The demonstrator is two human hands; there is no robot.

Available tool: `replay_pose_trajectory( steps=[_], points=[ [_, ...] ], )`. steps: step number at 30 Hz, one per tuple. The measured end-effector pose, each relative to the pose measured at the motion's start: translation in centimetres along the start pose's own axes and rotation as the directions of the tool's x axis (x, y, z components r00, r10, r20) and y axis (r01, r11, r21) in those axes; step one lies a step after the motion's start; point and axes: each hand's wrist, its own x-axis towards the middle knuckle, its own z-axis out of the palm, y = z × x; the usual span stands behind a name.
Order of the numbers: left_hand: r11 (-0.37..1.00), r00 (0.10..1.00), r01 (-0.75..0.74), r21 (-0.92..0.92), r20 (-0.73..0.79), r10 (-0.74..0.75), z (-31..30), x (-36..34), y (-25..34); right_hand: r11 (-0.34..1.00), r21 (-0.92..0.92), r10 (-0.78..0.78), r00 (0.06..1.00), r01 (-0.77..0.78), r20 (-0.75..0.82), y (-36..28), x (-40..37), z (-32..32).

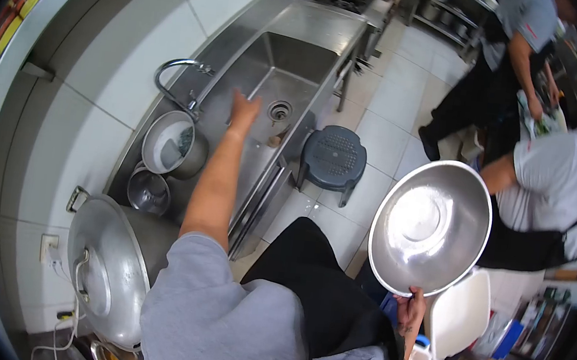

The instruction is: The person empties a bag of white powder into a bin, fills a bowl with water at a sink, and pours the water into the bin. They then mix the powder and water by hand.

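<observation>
Steel mixing bowl [431, 227], tilted with its hollow showing, rises above the right hand [410, 312] that pinches its lower rim, well apart from the sink [295, 54], where the nearer left hand [243, 113] hovers open and empty beside the drain [280, 111].

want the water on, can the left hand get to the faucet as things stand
Probably yes: the left hand hangs open over the sink, and nothing stands between it and the faucet.
</observation>
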Motion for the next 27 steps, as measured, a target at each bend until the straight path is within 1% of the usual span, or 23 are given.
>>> replay_pose_trajectory(
  steps=[1, 2, 3, 4, 5, 8, 9, 10, 11, 12, 13, 14, 17, 18, 19, 20, 21, 22, 23, 25, 26, 27],
  points=[
    [0.994, 0.971, -0.089, 0.062, -0.215, 0.100, -1.3, 5.3, -4.8, 1.000, 0.007, 0.011, 0.999, -0.012, 0.035, -0.9, 1.7, 2.1],
    [0.976, 0.889, -0.159, 0.148, -0.409, 0.207, -2.1, 10.1, -9.6, 1.000, -0.016, 0.019, 0.998, -0.019, 0.053, -1.7, 3.3, 4.1],
    [0.997, 0.913, -0.009, 0.080, -0.406, 0.041, -4.5, 8.0, -5.9, 0.999, -0.033, 0.028, 0.993, -0.024, 0.118, -2.3, 4.8, 6.3],
    [0.989, 0.914, 0.144, 0.011, -0.385, -0.129, -6.9, 5.0, -1.7, 0.998, -0.051, 0.037, 0.984, -0.029, 0.177, -3.1, 5.9, 8.6],
    [0.989, 0.906, 0.150, -0.001, -0.400, -0.138, -7.5, 6.2, -2.6, 0.999, -0.042, 0.041, 0.984, -0.034, 0.175, -4.2, 6.2, 12.6],
    [0.980, 0.907, 0.194, -0.052, -0.370, -0.199, -8.7, 11.8, -8.6, 0.995, -0.094, 0.060, 0.970, -0.038, 0.236, -5.4, 10.5, 17.6],
    [0.988, 0.909, 0.137, 0.070, -0.405, -0.098, -8.8, 13.2, -11.5, 0.993, -0.107, 0.073, 0.961, -0.046, 0.266, -5.9, 11.6, 19.3],
    [0.978, 0.902, 0.082, 0.191, -0.431, 0.009, -8.9, 14.1, -13.0, 0.992, -0.112, 0.088, 0.957, -0.059, 0.275, -6.4, 12.9, 20.6],
    [0.977, 0.900, 0.093, 0.192, -0.436, 0.000, -8.9, 13.5, -13.0, 0.989, -0.138, 0.094, 0.951, -0.055, 0.293, -6.7, 14.2, 21.6],
    [0.949, 0.876, -0.014, 0.314, -0.455, 0.163, -8.9, 12.4, -12.5, 0.986, -0.160, 0.097, 0.945, -0.048, 0.313, -7.0, 15.4, 22.6],
    [0.893, 0.833, -0.114, 0.436, -0.448, 0.325, -8.8, 11.6, -11.8, 0.985, -0.163, 0.103, 0.944, -0.053, 0.314, -7.3, 16.1, 23.8],
    [0.892, 0.833, -0.107, 0.440, -0.450, 0.322, -8.8, 11.4, -11.6, 0.981, -0.182, 0.119, 0.943, -0.064, 0.311, -7.5, 16.7, 24.8],
    [0.900, 0.845, -0.086, 0.428, -0.447, 0.293, -8.9, 11.9, -11.8, 0.973, -0.216, 0.154, 0.934, -0.085, 0.322, -8.4, 18.6, 27.4],
    [0.973, 0.839, -0.091, 0.214, -0.510, 0.191, -8.8, 12.4, -12.3, 0.970, -0.222, 0.166, 0.929, -0.095, 0.330, -8.7, 19.0, 28.4],
    [0.995, 0.833, -0.099, -0.010, -0.548, 0.078, -8.7, 12.9, -13.0, 0.971, -0.228, 0.152, 0.924, -0.073, 0.352, -9.0, 19.3, 29.5],
    [0.996, 0.831, -0.090, -0.010, -0.552, 0.069, -8.7, 12.7, -12.1, 0.968, -0.237, 0.160, 0.922, -0.078, 0.352, -9.4, 20.0, 30.2],
    [0.978, 0.787, -0.121, 0.168, -0.585, 0.198, -8.8, 12.1, -10.2, 0.959, -0.266, 0.187, 0.921, -0.096, 0.343, -9.7, 20.8, 30.7],
    [0.930, 0.737, -0.140, 0.339, -0.592, 0.327, -8.8, 11.6, -8.9, 0.949, -0.296, 0.212, 0.919, -0.111, 0.334, -10.1, 21.4, 31.0],
    [0.933, 0.734, -0.131, 0.335, -0.600, 0.318, -8.7, 11.3, -8.8, 0.956, -0.276, 0.201, 0.912, -0.103, 0.357, -10.3, 22.1, 31.4],
    [0.838, 0.784, -0.020, 0.545, -0.511, 0.351, -8.9, 11.1, -7.9, 0.952, -0.284, 0.213, 0.908, -0.111, 0.361, -10.9, 23.0, 32.7],
    [0.839, 0.780, -0.019, 0.543, -0.517, 0.352, -8.8, 11.1, -8.0, 0.952, -0.283, 0.220, 0.910, -0.121, 0.352, -11.3, 23.3, 33.1],
    [0.792, 0.776, -0.048, 0.608, -0.477, 0.413, -8.5, 10.9, -8.6, 0.952, -0.284, 0.219, 0.909, -0.118, 0.356, -11.5, 23.9, 33.2]
  ],
)
